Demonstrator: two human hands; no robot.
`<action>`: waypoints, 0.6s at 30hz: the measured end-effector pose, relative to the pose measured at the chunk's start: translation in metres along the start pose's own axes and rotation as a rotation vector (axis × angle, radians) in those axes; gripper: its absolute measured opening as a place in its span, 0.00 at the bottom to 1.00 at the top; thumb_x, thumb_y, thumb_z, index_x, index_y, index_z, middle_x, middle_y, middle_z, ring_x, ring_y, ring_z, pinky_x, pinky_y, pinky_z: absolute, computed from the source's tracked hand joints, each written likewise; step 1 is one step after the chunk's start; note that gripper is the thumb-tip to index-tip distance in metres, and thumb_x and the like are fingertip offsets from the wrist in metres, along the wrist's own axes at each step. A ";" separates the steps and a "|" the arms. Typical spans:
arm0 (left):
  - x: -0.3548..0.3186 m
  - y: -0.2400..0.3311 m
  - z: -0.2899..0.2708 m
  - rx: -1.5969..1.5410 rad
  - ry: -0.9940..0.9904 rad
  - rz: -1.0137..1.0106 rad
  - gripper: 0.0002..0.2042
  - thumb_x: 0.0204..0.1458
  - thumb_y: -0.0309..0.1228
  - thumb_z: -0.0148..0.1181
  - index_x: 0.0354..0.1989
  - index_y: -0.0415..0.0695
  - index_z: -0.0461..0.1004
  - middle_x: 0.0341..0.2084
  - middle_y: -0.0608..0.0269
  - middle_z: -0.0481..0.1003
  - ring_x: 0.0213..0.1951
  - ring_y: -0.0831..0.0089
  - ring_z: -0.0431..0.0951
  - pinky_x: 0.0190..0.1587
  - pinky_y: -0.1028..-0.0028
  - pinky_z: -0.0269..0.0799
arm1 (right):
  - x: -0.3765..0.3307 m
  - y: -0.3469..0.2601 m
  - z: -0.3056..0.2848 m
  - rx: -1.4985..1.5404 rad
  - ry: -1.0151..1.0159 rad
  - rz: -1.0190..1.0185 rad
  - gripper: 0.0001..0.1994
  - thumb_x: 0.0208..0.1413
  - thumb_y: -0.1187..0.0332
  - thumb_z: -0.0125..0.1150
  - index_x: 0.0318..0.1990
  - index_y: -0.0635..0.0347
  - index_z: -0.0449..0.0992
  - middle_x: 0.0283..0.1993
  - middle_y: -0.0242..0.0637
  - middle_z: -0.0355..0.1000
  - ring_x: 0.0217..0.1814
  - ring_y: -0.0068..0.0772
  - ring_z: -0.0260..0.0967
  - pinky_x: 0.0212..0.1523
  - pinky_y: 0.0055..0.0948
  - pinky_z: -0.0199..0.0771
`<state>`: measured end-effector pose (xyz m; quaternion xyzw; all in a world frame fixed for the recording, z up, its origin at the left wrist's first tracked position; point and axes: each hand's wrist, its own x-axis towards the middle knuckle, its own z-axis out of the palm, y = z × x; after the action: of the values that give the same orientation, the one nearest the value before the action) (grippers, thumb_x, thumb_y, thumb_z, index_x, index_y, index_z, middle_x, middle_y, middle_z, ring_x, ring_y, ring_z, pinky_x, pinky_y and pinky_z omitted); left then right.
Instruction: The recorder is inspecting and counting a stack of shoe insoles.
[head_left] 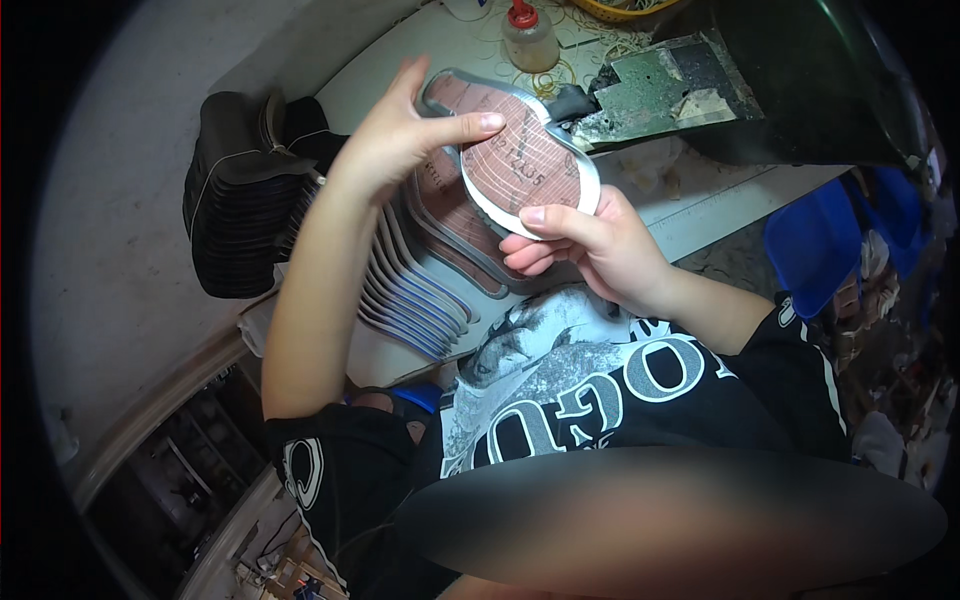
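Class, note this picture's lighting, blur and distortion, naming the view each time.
Head view: fisheye framing, corners falling to black; head view: the pinkish-brown, white-rimmed flat sole piece brightly lit, its rim almost glaring; head view: the curved dark green housing dim; head view: a soft blurred oval masking the bottom.

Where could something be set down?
On the white table: behind the left hand, between black stack and bottle; a narrow strip between green machine and front edge. Crowded: around the bottle, with bands; left front, with pads.
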<state>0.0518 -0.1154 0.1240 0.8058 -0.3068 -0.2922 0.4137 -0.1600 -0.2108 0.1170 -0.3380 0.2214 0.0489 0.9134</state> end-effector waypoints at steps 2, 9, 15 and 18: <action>0.012 0.016 -0.008 -0.058 -0.269 0.014 0.40 0.36 0.41 0.73 0.56 0.31 0.62 0.47 0.45 0.71 0.53 0.62 0.69 0.59 0.68 0.60 | -0.001 -0.001 0.002 0.039 -0.004 -0.013 0.14 0.56 0.65 0.57 0.42 0.70 0.73 0.35 0.47 0.76 0.33 0.29 0.77 0.36 0.23 0.77; 0.027 0.030 -0.023 0.072 -0.674 0.031 0.22 0.44 0.37 0.67 0.45 0.40 0.71 0.39 0.65 0.72 0.45 0.76 0.69 0.50 0.75 0.64 | -0.002 -0.007 0.010 0.078 0.031 -0.068 0.16 0.59 0.62 0.55 0.43 0.70 0.73 0.37 0.47 0.76 0.35 0.30 0.77 0.38 0.23 0.77; -0.001 0.032 -0.021 0.145 -0.519 0.040 0.18 0.48 0.39 0.65 0.41 0.40 0.70 0.30 0.68 0.69 0.35 0.80 0.69 0.38 0.79 0.66 | 0.001 -0.012 0.002 0.056 0.013 -0.092 0.18 0.60 0.60 0.53 0.45 0.71 0.72 0.40 0.48 0.75 0.39 0.33 0.77 0.39 0.25 0.79; -0.016 0.025 -0.020 0.106 -0.443 -0.042 0.15 0.50 0.38 0.64 0.37 0.41 0.69 0.24 0.71 0.69 0.27 0.84 0.68 0.27 0.82 0.62 | 0.003 -0.016 -0.001 0.076 -0.011 -0.023 0.19 0.60 0.59 0.53 0.46 0.71 0.71 0.41 0.47 0.74 0.40 0.35 0.77 0.39 0.26 0.79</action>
<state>0.0497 -0.1058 0.1586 0.7488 -0.3883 -0.4542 0.2869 -0.1535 -0.2241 0.1250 -0.3052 0.2142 0.0318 0.9273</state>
